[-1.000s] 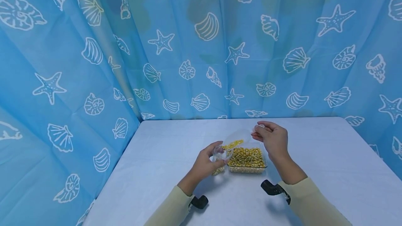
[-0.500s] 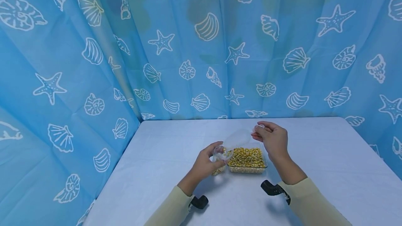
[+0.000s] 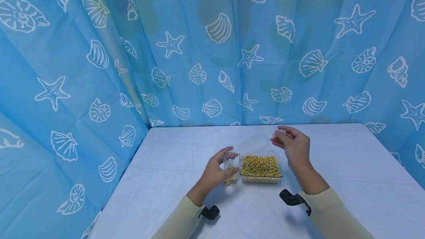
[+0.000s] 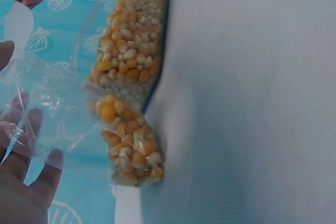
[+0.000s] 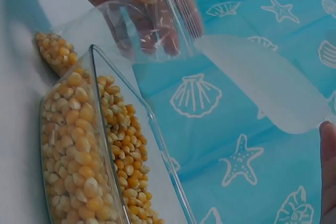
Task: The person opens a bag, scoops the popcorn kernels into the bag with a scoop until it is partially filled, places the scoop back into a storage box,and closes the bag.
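Note:
A clear zip-lock bag (image 5: 142, 30) stands upright, its lower part filled with corn kernels (image 4: 134, 150). My left hand (image 3: 215, 170) holds the bag near its top, thumb on one side and fingers spread on the other. Just to the right sits a clear rectangular container (image 3: 262, 182), filled with yellow kernels (image 3: 260, 166). Above the container's far side, my right hand (image 3: 296, 149) pinches the handle end of a translucent white scoop (image 5: 268, 85). The scoop's blade points toward the bag's mouth and no kernels show on it. Most of the handle is hidden by the fingers.
A white cloth covers the table (image 3: 166, 180). Behind and to the left hangs a blue curtain (image 3: 199, 47) with white shell and starfish prints. Black wrist cameras (image 3: 210, 213) are strapped at both sleeves.
The kernels on the scoop have slid off into the bag. My right hand has drawn the scoop back to the right, and the bag stands more upright in my left hand.

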Tool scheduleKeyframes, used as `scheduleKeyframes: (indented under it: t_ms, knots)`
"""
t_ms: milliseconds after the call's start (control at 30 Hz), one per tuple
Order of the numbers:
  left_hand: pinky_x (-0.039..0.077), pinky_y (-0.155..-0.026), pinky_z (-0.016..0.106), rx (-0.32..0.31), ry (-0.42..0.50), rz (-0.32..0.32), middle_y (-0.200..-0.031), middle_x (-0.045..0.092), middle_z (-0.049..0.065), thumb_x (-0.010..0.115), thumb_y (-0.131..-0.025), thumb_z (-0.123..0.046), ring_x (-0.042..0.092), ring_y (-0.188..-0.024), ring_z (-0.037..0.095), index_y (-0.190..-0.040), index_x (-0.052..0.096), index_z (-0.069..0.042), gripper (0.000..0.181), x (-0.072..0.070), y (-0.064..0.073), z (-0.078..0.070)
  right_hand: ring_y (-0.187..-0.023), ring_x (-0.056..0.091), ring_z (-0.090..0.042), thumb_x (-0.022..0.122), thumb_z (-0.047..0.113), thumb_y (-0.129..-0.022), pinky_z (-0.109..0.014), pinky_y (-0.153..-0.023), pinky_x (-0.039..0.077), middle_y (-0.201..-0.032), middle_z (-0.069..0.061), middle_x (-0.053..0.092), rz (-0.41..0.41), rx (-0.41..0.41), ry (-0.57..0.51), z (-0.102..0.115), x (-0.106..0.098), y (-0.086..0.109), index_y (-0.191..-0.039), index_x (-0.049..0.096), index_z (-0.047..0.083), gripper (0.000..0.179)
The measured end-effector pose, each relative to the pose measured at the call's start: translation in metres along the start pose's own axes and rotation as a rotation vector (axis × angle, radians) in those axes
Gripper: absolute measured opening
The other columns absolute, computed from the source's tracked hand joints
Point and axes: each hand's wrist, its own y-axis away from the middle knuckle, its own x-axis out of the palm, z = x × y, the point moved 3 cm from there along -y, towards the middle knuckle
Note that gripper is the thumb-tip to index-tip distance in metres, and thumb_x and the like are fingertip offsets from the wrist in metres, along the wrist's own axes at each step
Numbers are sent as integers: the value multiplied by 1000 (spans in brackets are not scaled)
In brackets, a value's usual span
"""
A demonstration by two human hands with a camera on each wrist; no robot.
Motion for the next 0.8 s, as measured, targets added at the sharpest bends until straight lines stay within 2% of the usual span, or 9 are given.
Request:
scheduleKeyframes:
  t_ms: [200,333,467,633,800]
  knots:
    - [29,-110,52,-24,-16,-14,-124,60,-18,77,-84,-17,40,-134,13,-145,43,-30,72,-2,-1,0,-73,71,-15,66,13,-93,-27,-69,56,-86,-9,70,-45,48,-80,-6,-14,-4,-118,64,0,28]
    - [27,-110,53,-36,-14,-11,-125,60,-18,79,-82,-19,38,-136,14,-146,42,-30,74,-3,-1,-1,-73,70,-15,65,14,-94,-26,-68,56,-88,-9,68,-67,74,-63,-11,-22,-4,-120,64,3,29]
    - [27,-109,56,-60,-15,-10,-125,60,-18,80,-81,-22,37,-137,16,-147,41,-31,77,-3,-1,0,-75,70,-13,63,17,-96,-25,-69,56,-91,-8,69,-75,69,20,-17,-30,-4,-125,62,5,32]
    - [26,-108,60,-91,-1,2,-124,61,-18,80,-81,-20,35,-138,20,-148,40,-30,78,-3,-1,1,-75,70,-11,61,20,-98,-23,-69,56,-92,-7,69,-97,25,148,-17,-40,-2,-127,61,4,34]
    - [26,-109,59,-54,22,18,-122,62,-15,81,-80,-19,37,-137,19,-145,45,-27,74,-3,-1,3,-74,69,-9,60,20,-98,-21,-68,55,-93,-10,68,-120,6,221,-17,-49,-1,-126,62,3,33]
